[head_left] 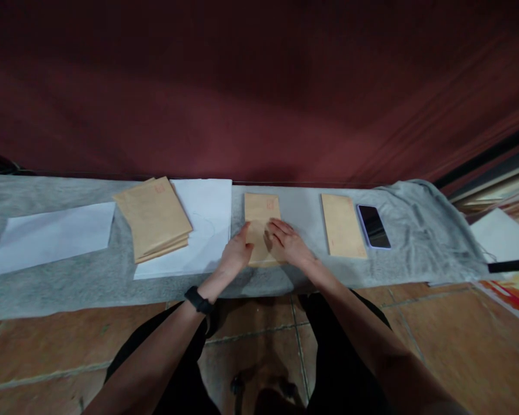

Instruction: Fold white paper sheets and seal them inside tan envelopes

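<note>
A brown paper envelope [259, 208] with a small red print near its top right corner lies flat in front of me. At its left edge, my left hand [237, 251] holds the paper between curled fingers and thumb; the fingertips are partly hidden. The fingers of my right hand [290, 242] lie stretched out on the envelope's right half, pressing on its surface. To the left is an uneven stack of brown envelopes [158, 216], resting partly on white paper sheets [210, 216]. Another brown envelope [343, 226] lies to the right, apart from both hands.
A grey cloth [303, 202] covers the long narrow surface beneath everything. Beside the right envelope lies a phone [373, 226] with a dark screen. A white sheet [56, 233] is at far left. Behind rises a dark red wall [259, 127]; tiled floor [441, 328] shows below.
</note>
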`<state>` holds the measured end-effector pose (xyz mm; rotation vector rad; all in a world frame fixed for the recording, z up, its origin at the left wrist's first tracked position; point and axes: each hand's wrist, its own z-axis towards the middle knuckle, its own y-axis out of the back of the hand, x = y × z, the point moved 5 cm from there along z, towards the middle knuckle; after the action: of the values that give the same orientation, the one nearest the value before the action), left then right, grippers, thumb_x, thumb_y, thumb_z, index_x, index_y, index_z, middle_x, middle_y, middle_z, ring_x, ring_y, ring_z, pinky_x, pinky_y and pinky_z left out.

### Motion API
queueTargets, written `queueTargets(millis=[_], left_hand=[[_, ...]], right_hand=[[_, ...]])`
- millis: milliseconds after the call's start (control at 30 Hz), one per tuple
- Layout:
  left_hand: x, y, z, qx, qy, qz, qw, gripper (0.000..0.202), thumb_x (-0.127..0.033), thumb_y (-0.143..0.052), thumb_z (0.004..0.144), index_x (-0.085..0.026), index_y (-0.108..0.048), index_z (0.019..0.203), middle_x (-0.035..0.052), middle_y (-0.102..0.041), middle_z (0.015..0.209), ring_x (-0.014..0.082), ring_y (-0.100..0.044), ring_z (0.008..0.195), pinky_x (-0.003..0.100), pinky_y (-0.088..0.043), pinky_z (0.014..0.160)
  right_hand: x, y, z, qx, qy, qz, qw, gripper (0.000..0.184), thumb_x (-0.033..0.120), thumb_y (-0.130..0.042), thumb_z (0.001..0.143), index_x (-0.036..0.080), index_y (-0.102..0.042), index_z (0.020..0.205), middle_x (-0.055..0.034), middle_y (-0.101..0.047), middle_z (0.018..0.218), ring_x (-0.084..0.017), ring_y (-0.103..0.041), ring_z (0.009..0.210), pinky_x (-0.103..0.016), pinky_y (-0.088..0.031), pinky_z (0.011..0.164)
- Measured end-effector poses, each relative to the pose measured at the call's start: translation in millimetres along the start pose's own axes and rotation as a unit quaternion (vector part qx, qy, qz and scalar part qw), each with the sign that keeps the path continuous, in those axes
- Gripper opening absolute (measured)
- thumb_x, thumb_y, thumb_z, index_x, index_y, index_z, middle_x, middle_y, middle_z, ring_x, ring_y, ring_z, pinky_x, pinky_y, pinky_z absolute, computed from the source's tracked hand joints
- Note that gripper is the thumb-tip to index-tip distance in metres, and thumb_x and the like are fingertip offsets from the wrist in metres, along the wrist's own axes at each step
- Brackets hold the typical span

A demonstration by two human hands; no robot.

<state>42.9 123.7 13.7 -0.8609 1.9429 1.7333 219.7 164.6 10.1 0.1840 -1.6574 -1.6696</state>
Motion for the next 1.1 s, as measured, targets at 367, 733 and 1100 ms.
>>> queueTargets(millis=[367, 733, 1100], left_hand=[[-3, 0.9, 2, 0.019, 0.018, 0.035, 0.999, 0.062, -0.011, -0.051, 0.087, -0.014, -0.052, 0.149, 0.0161, -0.075, 0.122, 0.0306, -0.073, 0.109, 0.043, -0.056, 0.097], [13, -35.6, 8, -0.075, 0.011, -0.274, 0.959, 0.058, -0.005, -0.045, 0.079, -0.015, -0.063, 0.134, 0.0096, -0.073, 0.126, 0.0225, -0.070, 0.114, 0.041, -0.057, 0.100], [1, -27.8, 12, -0.071, -0.014, -0.197, 0.978, 0.051, -0.005, -0.046, 0.083, -0.016, -0.066, 0.129, 0.0102, -0.071, 0.131, 0.0253, -0.066, 0.121, 0.047, -0.053, 0.108]], right_hand=[[-18, -8, 39, -0.017, -0.064, -0.082, 0.994, 0.059, 0.041, -0.031, 0.109, 0.011, -0.036, 0.159, -0.0131, -0.033, 0.167, -0.026, -0.033, 0.154, -0.047, -0.023, 0.128], [-18, -11, 37, -0.014, -0.060, -0.071, 0.996, 0.062, 0.044, -0.025, 0.109, 0.010, -0.035, 0.160, -0.0153, -0.034, 0.166, -0.027, -0.032, 0.155, -0.051, -0.021, 0.128], [6, -16, 14, -0.012, -0.031, -0.080, 0.996, 0.061, 0.043, -0.028, 0.110, 0.009, -0.034, 0.160, -0.0144, -0.030, 0.167, -0.025, -0.027, 0.157, -0.047, -0.021, 0.129]])
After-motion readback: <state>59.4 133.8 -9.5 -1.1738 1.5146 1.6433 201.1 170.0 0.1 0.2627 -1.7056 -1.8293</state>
